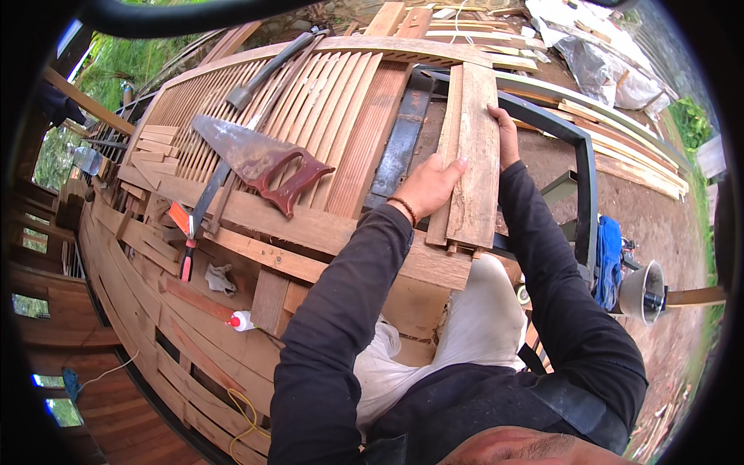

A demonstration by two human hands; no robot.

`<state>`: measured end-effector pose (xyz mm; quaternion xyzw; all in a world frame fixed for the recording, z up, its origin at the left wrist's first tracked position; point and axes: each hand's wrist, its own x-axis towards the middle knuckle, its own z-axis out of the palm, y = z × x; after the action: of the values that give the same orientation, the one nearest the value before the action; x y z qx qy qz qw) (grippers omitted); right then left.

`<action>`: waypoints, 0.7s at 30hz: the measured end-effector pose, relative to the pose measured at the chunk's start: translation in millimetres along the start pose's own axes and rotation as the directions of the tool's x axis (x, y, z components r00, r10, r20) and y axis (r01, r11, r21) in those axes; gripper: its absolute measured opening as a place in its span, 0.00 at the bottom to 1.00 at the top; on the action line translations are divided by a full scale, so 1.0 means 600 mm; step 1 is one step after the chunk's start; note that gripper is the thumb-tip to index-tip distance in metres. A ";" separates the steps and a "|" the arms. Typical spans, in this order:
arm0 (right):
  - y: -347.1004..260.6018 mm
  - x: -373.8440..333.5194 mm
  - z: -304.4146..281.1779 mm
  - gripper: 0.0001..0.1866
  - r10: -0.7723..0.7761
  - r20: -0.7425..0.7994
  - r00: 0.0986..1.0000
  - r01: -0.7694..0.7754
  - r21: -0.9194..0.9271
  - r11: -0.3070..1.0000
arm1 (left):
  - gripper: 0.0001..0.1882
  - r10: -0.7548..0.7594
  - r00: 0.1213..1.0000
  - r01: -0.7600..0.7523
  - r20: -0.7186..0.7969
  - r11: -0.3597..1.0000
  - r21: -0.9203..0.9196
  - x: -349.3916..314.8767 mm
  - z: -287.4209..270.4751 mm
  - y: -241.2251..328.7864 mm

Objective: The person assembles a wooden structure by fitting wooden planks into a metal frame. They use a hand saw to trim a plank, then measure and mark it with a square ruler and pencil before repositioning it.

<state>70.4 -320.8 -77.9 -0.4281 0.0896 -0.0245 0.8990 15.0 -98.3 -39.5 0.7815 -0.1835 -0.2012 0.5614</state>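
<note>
A wooden board (476, 163) lies lengthwise across the right end of a slatted louvre panel (310, 225), and a narrower strip (443, 198) runs along its left side. My left hand (430, 188) is closed on the board's left edge, thumb on its face, a beaded bracelet at the wrist. Around the right edge, farther up, my right hand (506, 138) grips the same board; its fingers are partly hidden. To the left of my hands, a handsaw (263, 159) with a red-brown handle rests on the slats.
A long bar clamp (208, 194) crosses the panel. Below it are an orange-and-black handled tool (187, 258) and a white bottle with a red cap (242, 321). A dark metal frame (585, 178) stands at right, near a blue cloth (609, 260). Lumber (620, 147) lies beyond.
</note>
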 end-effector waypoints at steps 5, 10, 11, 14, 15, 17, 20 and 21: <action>0.000 -0.002 -0.004 0.26 -0.002 -0.006 1.000 0.002 -0.013 1.000 | 0.36 0.010 1.000 -0.010 0.010 1.000 0.002 0.000 0.000 0.004; -0.003 -0.006 -0.002 0.26 0.012 0.002 1.000 -0.012 -0.003 1.000 | 0.36 -0.022 1.000 0.022 0.002 1.000 0.012 -0.003 -0.004 0.010; -0.005 -0.008 -0.001 0.25 0.013 -0.001 1.000 -0.013 -0.004 1.000 | 0.36 -0.018 1.000 0.018 0.002 1.000 0.008 -0.003 -0.003 0.010; -0.006 -0.012 0.003 0.25 0.009 -0.012 1.000 -0.009 -0.019 1.000 | 0.33 -0.018 0.999 0.019 -0.031 0.998 0.053 -0.001 0.001 0.004; -0.006 -0.012 0.005 0.25 0.007 -0.005 1.000 -0.008 -0.019 1.000 | 0.32 -0.019 0.999 0.023 -0.048 0.997 0.077 -0.001 0.001 0.001; -0.004 -0.018 0.003 0.25 0.016 -0.001 1.000 -0.016 -0.020 1.000 | 0.32 -0.024 0.999 0.026 -0.040 0.999 0.044 -0.003 0.006 -0.006; 0.002 -0.009 -0.006 0.25 0.011 -0.045 0.999 -0.011 -0.011 1.000 | 0.32 -0.041 0.999 0.042 -0.031 0.998 0.043 -0.002 0.009 -0.007; 0.003 -0.008 -0.011 0.25 0.015 -0.043 0.999 -0.016 -0.013 1.000 | 0.31 -0.047 0.998 0.049 -0.028 0.997 0.051 -0.002 0.009 -0.006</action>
<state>64.7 -324.0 -82.5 -0.4327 0.1121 -0.0262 0.8942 11.6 -100.9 -44.2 0.8027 -0.1621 -0.1992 0.5383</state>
